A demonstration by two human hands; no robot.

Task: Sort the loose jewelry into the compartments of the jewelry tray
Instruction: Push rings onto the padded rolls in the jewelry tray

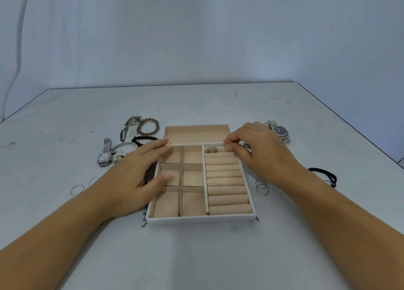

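Right hand (258,152) pinches a thin ring (227,148) at the far right slot of the jewelry tray (196,220), beside a seated ring (211,150). Left hand (135,173) lies flat, fingers straight, across the tray's left wall.

place: staged recording studio | evidence: draped white cloth backdrop (196,31); scuffed white table (196,106)
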